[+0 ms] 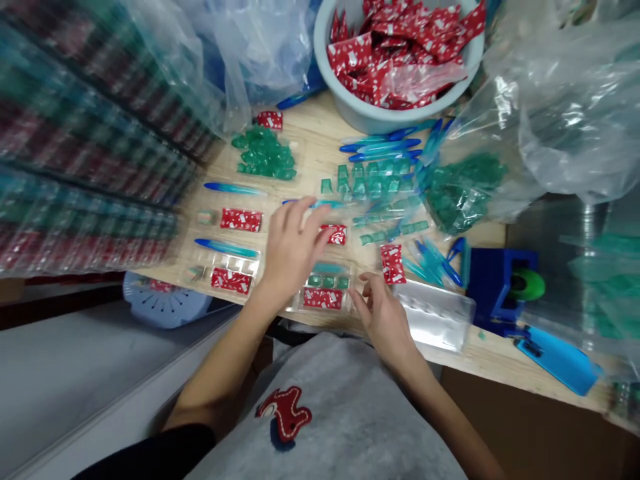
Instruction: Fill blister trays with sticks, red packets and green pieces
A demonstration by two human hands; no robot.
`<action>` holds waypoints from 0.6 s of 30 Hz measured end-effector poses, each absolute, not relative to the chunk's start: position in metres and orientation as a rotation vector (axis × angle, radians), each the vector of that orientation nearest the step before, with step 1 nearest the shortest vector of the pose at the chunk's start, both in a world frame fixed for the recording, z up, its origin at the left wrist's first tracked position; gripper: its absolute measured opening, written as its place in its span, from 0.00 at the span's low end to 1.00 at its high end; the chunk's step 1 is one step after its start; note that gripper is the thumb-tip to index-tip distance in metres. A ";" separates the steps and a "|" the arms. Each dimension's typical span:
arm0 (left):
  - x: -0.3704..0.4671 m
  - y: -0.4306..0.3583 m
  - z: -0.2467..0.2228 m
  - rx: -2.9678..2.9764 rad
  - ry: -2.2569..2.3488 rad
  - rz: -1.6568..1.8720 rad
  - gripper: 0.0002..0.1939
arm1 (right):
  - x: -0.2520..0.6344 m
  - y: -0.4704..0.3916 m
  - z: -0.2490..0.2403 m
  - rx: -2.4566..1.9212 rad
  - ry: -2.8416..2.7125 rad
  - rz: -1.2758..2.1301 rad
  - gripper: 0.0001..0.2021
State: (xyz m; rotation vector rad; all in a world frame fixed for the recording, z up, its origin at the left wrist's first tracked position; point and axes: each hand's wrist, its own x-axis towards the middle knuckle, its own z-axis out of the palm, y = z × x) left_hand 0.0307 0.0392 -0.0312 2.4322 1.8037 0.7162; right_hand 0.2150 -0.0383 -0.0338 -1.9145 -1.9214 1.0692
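My left hand (289,250) reaches over the back middle clear tray, fingers spread and slightly blurred. Its fingertips are near a red spotted packet (336,234) and a blue pen-shaped piece (323,204); whether they touch is unclear. My right hand (383,310) is beside the front tray's right edge, thumb and forefinger apart, with nothing visible between them. That front clear tray (296,301) holds another red packet (323,299), a row of green translucent blocks (327,281) and a blurred blue piece. A single red packet (393,264) lies just beyond my right hand.
Filled trays (235,260) lie at left, beside tall stacks of packed trays (90,147). A grey basin (345,110) of red packets stands at the back. Green blocks (265,155) are heaped behind. An empty clear tray (440,320), blue tape dispenser (493,277) and plastic bags (565,113) are right.
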 end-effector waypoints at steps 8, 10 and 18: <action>0.052 0.080 -0.043 2.726 1.543 0.911 0.14 | 0.232 -0.020 -0.023 -1.642 -1.677 1.138 0.09; 0.044 0.068 -0.031 2.660 1.521 1.083 0.12 | 0.228 -0.012 -0.025 -1.589 -1.569 1.245 0.10; 0.041 0.009 0.004 1.339 1.557 1.415 0.09 | 0.168 0.029 -0.035 -1.081 -0.852 1.826 0.22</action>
